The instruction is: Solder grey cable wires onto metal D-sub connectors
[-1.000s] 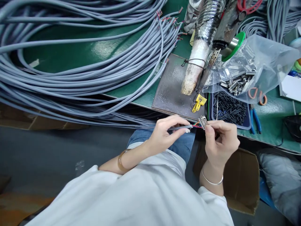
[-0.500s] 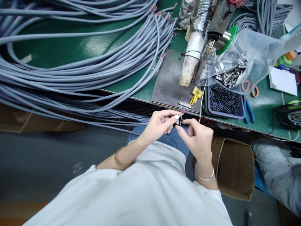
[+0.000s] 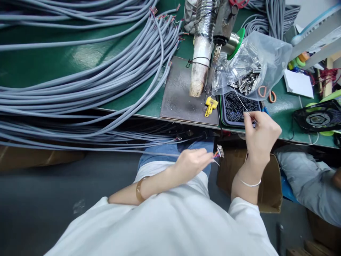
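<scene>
My left hand [image 3: 192, 163] is closed around the end of a grey cable [image 3: 160, 153], held below the bench edge. From its fingers stick out coloured wires and a small metal connector [image 3: 220, 151]. My right hand [image 3: 262, 133] is raised to the right, thumb and finger pinching a thin solder wire [image 3: 241, 101] that runs up over the plastic bag. Beneath that wire is a dark tray [image 3: 226, 122] of short black tubes. A yellow clip [image 3: 211, 106] sits at the front of the dark board [image 3: 177, 94].
Grey cables [image 3: 119, 76] spread over the left bench. A wrapped white tube [image 3: 199, 76] and a solder spool [image 3: 237, 44] stand behind the board. To the right are a bag of connectors [image 3: 274, 57], orange-handled scissors [image 3: 272, 96] and a fan [image 3: 317, 119]. Another person's sleeve [image 3: 301, 170] is at right.
The connector has left the board and now hangs at the cable end in my left hand, which has moved lower. My right hand has moved away to the right and up, with the solder wire.
</scene>
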A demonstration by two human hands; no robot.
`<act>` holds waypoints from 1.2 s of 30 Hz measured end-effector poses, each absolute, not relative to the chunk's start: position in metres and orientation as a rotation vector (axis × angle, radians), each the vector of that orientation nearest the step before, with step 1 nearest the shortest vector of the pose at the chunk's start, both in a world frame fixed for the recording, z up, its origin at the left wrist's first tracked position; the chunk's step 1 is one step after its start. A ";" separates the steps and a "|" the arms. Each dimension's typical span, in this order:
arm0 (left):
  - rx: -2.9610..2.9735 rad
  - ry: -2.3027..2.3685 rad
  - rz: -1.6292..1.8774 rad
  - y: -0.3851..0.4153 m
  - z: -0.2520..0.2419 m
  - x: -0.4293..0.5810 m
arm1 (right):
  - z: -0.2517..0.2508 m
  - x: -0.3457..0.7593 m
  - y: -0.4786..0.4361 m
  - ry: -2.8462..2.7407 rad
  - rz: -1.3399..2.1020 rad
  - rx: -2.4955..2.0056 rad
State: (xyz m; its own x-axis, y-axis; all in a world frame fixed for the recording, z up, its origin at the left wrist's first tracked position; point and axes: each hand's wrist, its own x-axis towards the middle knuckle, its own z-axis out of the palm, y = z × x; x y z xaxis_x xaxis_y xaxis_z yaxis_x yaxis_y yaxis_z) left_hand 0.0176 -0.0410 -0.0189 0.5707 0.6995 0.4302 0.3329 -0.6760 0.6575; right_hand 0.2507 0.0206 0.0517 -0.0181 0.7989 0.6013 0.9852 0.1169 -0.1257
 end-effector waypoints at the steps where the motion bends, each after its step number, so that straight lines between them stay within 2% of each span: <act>1: 2.329 0.754 0.833 -0.045 -0.021 0.021 | 0.049 0.261 0.031 -1.914 -0.458 -1.747; 4: 2.131 0.584 0.646 -0.049 -0.025 0.026 | 0.038 0.276 0.057 -1.981 -0.418 -1.766; 8: 1.610 0.688 0.604 -0.031 -0.022 0.014 | 0.035 0.272 0.071 -2.080 -0.219 -1.917; 11: 1.401 0.834 0.698 -0.010 -0.017 -0.002 | 0.040 0.268 0.067 -2.015 -0.139 -2.008; 15: 1.270 0.932 0.894 0.010 -0.009 -0.013 | 0.051 0.259 0.048 -1.747 -0.192 -1.893; 18: 1.230 0.960 1.010 0.017 -0.003 -0.012 | 0.057 0.237 0.024 -1.513 -0.070 -1.722; 22: 1.274 1.006 1.106 0.020 0.005 -0.006 | 0.053 0.198 -0.006 -1.475 0.464 -1.523; 24: 1.291 1.022 1.133 0.020 0.008 -0.003 | 0.047 0.183 -0.013 -1.500 0.592 -1.450; 36: 1.355 1.083 1.155 0.021 0.007 -0.005 | 0.040 0.170 -0.016 -1.529 0.560 -1.422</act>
